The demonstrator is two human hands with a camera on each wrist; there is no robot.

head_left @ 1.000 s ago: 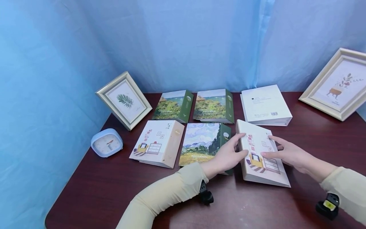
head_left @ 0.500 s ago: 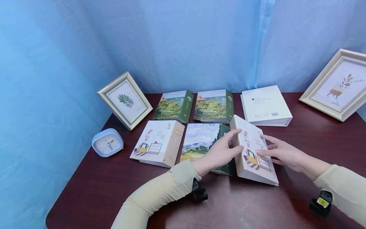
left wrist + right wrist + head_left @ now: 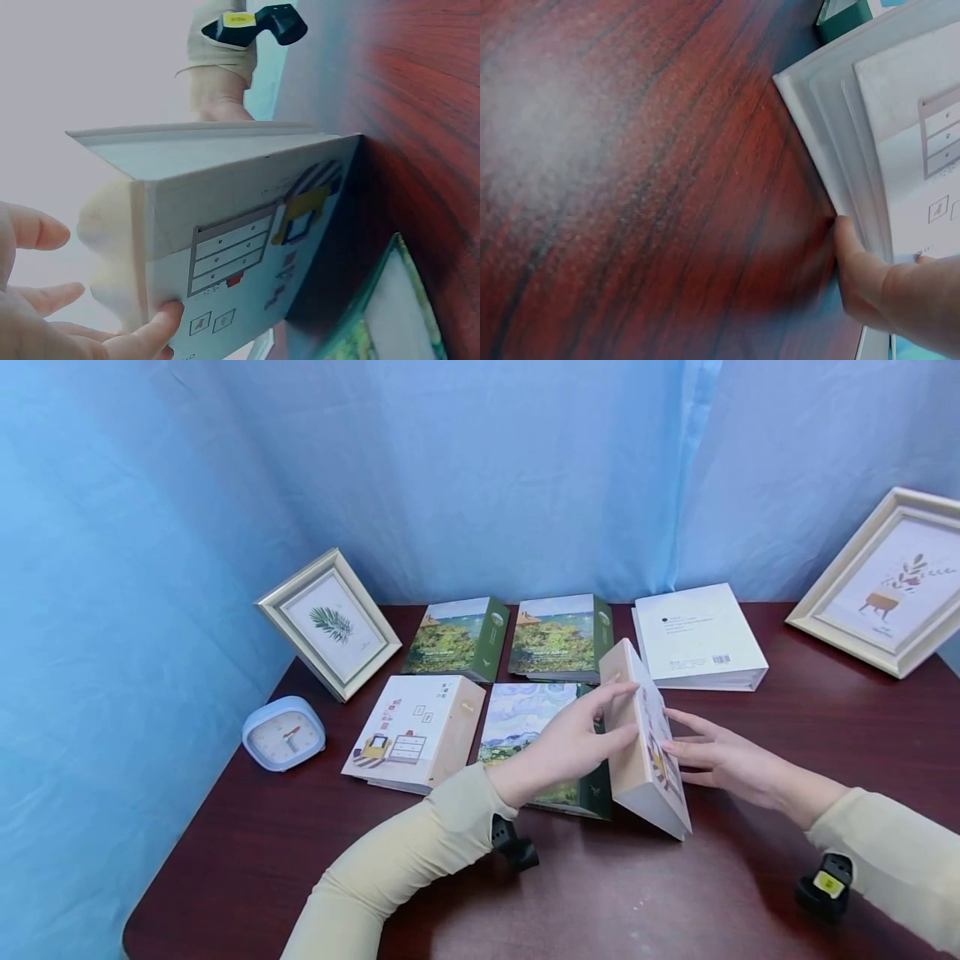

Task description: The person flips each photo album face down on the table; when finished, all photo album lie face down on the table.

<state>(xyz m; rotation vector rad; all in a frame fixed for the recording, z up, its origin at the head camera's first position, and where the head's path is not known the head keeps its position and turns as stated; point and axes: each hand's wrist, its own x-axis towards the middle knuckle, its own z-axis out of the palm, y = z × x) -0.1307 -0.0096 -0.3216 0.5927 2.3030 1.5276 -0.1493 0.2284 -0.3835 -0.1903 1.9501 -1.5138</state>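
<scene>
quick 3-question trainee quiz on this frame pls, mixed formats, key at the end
1. True or false: the cream photo album between the two hands lies flat on the table.
2. Which hand is on the album's spine side? A) left hand B) right hand
3. Fill in: at the table's left edge, in front of the leaf picture frame, stands a small blue ____.

Key
1. False: it is tipped up on its long edge, with a hand on each side.
2. A. The right hand's fingers lie against the illustrated front cover.
3. Clock.
</scene>
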